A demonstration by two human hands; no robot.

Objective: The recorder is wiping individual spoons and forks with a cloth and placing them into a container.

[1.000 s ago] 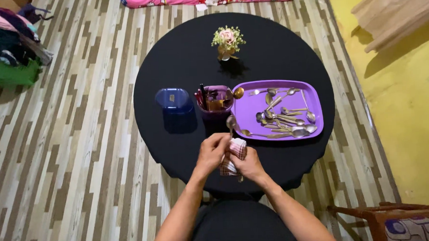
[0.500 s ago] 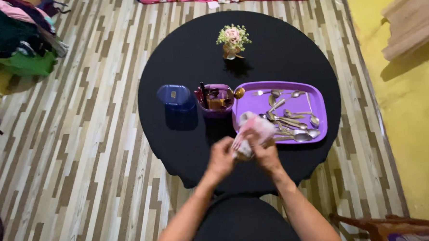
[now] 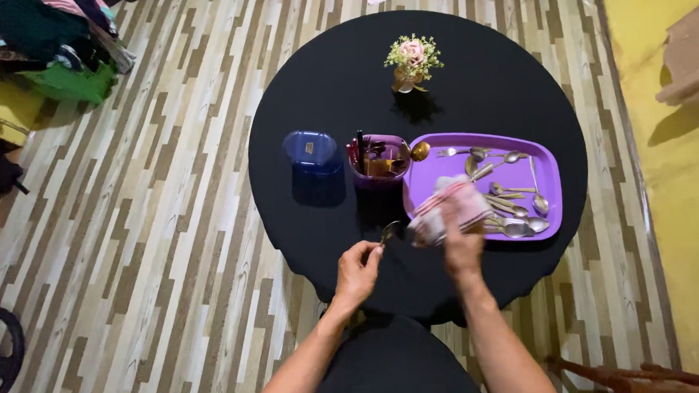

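At six o'clock on the round black-clothed surface, the left hand pinches the handle of a small metal spoon between its fingers, bowl pointing toward twelve. The right hand grips a striped pink-and-white cloth over the near edge of the purple rectangular plastic tray, where more silver cutlery lies. Wiping appears under way; bringing cloth and spoon together calls for a steady pinch.

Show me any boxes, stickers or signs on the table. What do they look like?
Blue container: left of the purple cutlery holder, rounded, see-through blue, lid on.
Sticker: on that lid, small pale rectangle.
No signs or screens in view.
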